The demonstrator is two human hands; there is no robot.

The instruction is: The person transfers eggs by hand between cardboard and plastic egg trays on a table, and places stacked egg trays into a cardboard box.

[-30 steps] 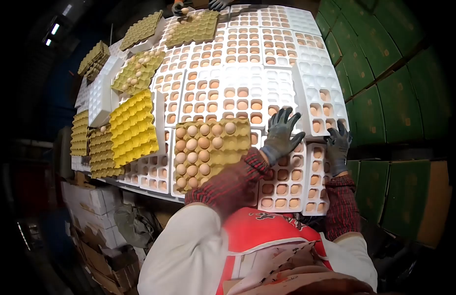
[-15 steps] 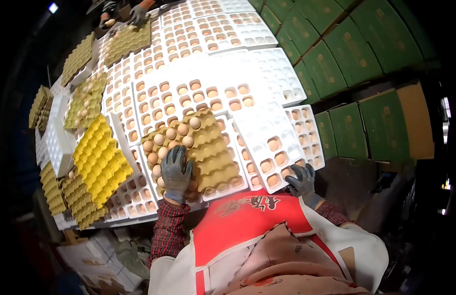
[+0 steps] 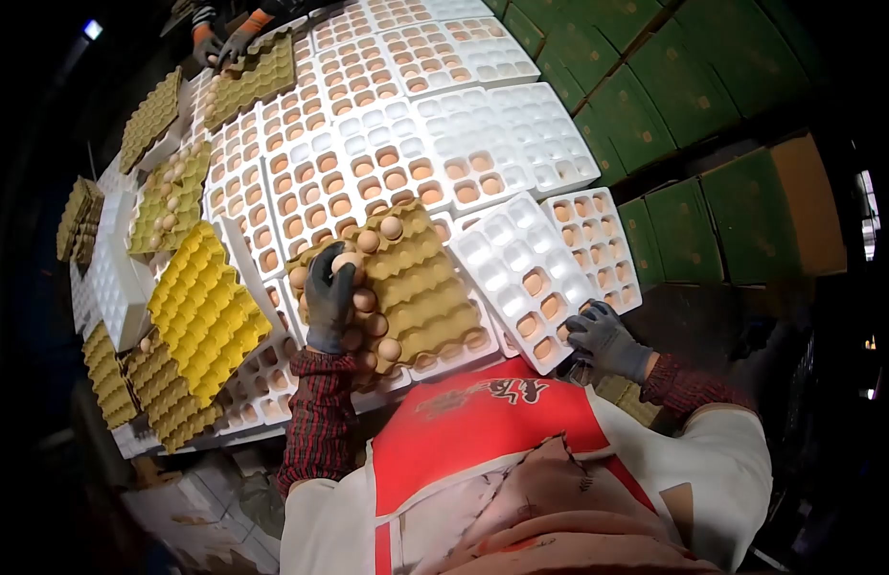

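Note:
My left hand [image 3: 330, 299], in a grey work glove, curls its fingers round a brown egg [image 3: 348, 264] above the tan pulp egg tray [image 3: 421, 287]. Several loose eggs sit on that tray's left side, around the hand. My right hand [image 3: 605, 341], gloved too, has its fingers bent over the right edge of a tilted white foam egg tray [image 3: 499, 251]. Eggs fill several of that tray's near cells, and one egg [image 3: 563, 333] shows beside the fingertips. My right thumb is hidden.
Many white foam trays with eggs cover the table. A yellow tray [image 3: 210, 311] and more pulp trays lie left. Green cartons [image 3: 689, 96] are stacked at right. At the far left, another person's gloved hands [image 3: 236, 43] are beside a pulp tray [image 3: 253, 81].
My left hand has shifted slightly up and left and now grips an egg. Loose eggs on the pulp tray have rolled about. My right hand stays at the foam tray's edge.

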